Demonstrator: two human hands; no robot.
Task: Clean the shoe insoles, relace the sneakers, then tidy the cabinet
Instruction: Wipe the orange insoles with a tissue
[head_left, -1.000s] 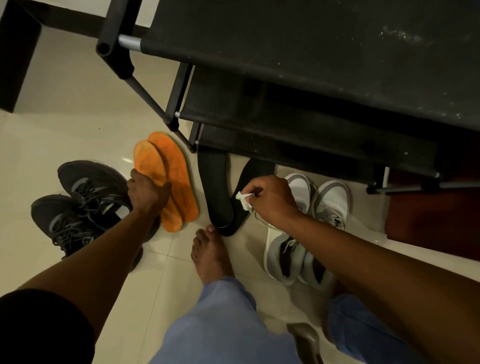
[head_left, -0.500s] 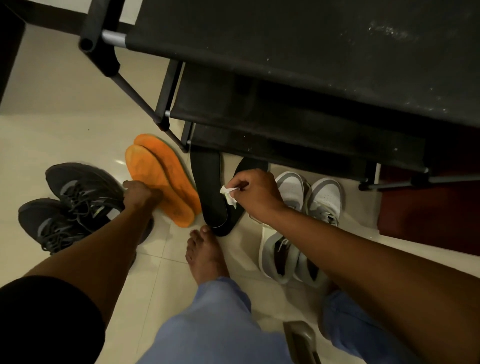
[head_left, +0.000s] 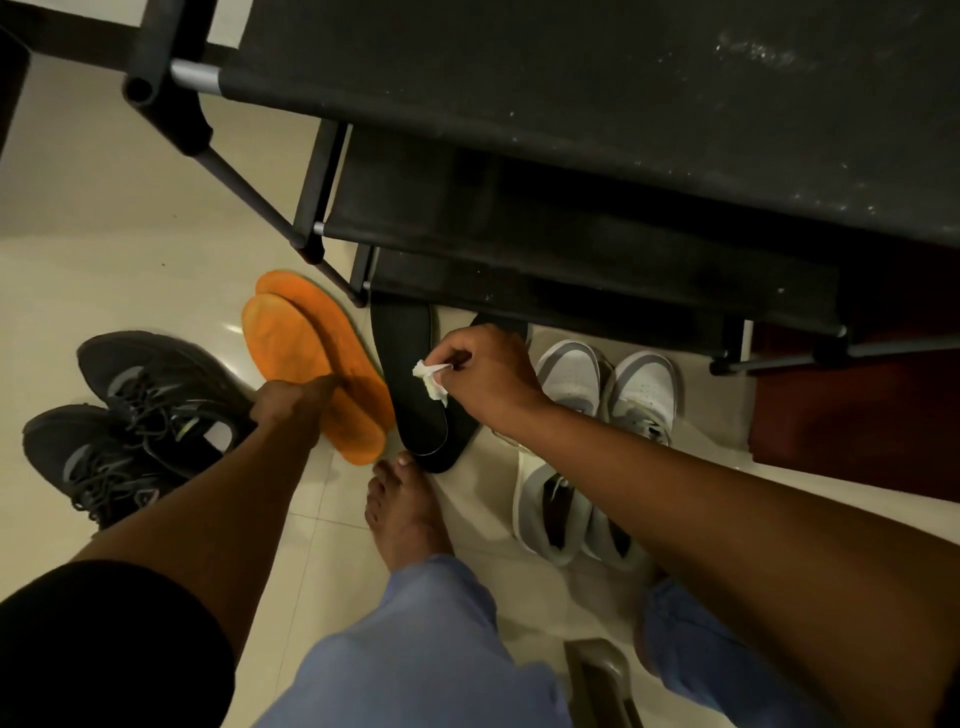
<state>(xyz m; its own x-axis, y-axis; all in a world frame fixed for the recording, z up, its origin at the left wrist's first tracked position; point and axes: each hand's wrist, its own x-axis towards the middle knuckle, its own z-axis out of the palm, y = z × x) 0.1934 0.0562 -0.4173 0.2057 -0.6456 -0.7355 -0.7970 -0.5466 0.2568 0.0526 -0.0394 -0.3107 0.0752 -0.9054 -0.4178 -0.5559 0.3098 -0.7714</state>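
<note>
Two orange insoles (head_left: 311, 364) are laid overlapping on the floor tile (head_left: 104, 270), long axes running away from the person and slightly leftward, beside two black insoles (head_left: 415, 384). The near orange insole is touched by the left hand (head_left: 291, 402), fingers extended along its heel half (whether it is pinched cannot be told). A crumpled white tissue (head_left: 430, 378) is pinched in the right hand (head_left: 483, 374), held just above the black insoles. The orange pair is judged nearer the left hand; the tissue must be carried leftward to reach it.
</note>
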